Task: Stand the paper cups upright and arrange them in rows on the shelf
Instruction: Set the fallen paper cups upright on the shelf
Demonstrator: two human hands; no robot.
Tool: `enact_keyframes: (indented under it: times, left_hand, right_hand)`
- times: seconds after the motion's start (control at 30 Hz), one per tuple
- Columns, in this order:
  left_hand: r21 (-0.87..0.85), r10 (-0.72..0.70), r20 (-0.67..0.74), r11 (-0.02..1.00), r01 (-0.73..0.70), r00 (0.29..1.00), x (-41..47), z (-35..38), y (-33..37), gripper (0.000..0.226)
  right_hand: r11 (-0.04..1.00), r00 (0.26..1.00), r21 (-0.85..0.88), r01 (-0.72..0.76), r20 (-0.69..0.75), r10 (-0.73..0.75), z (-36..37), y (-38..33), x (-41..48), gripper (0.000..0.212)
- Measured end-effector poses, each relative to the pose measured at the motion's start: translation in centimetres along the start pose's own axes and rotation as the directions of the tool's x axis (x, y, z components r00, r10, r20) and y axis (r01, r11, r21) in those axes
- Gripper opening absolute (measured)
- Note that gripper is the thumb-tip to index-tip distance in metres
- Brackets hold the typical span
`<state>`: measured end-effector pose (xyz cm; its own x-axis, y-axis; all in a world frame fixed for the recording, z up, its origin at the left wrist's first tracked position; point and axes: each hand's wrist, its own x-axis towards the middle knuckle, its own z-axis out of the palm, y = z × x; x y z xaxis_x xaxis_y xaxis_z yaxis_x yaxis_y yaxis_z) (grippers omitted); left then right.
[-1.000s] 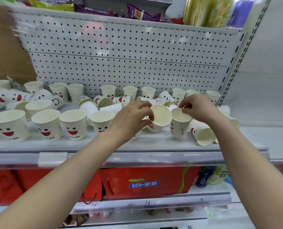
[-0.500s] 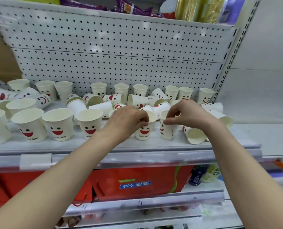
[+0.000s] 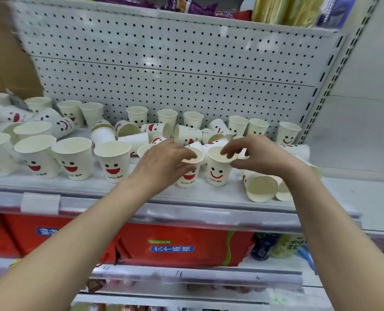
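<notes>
Both hands work at the front lip of the shelf [image 3: 141, 194], centre of the frame. The left hand [image 3: 164, 163] curls its fingers over the rim of one smiling cup [image 3: 189, 176], and the right hand [image 3: 263, 157] seems to pinch the rim of the neighbouring cup [image 3: 218, 173] between fingertips and thumb, though blur makes the exact contact hard to confirm. Both cups stand upright, side by side, apart from the front row [image 3: 113, 162] running off to the left. To do this well, I would guide each by its rim without squeezing, close the gap to that row and keep the faces forward. Lower right, a tipped cup [image 3: 262, 189] lies mouth toward the camera, with another partly hidden behind it. Farther back, the jumble [image 3: 186, 134] of fallen cups overlaps, so its count is unclear. The back row [image 3: 167, 117] lines the pegboard [image 3: 164, 75], and the far-left cups are cut off by the frame edge.
</notes>
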<state>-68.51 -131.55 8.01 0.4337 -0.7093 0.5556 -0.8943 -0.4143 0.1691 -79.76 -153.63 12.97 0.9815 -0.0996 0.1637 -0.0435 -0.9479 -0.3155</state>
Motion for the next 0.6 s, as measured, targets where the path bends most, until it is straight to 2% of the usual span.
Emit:
enact_keyframes:
  times: [0.1,0.23,0.4,0.6]
  left_hand:
    - [0.011,0.070,-0.093,0.998,-0.069,0.993,0.4,0.0,1.2,0.035]
    - [0.037,0.214,-0.110,0.977,-0.211,0.971,2.0,0.9,4.1,0.036]
    - [0.018,0.383,-0.043,0.924,-0.383,0.923,3.8,3.7,8.3,0.037]
    - [0.013,0.323,0.088,0.945,-0.326,0.942,5.2,6.3,11.4,0.029]
  right_hand:
    - [0.992,0.986,0.114,-0.051,-0.150,0.068,-1.3,1.7,-0.9,0.036]
    - [0.980,0.943,-0.011,-0.199,-0.275,0.188,-2.8,4.9,-2.6,0.041]
    - [0.945,0.947,-0.117,-0.307,-0.133,0.291,-3.9,7.6,-5.4,0.044]
    - [0.961,0.960,-0.025,-0.274,0.055,0.275,-4.2,9.3,-7.5,0.033]
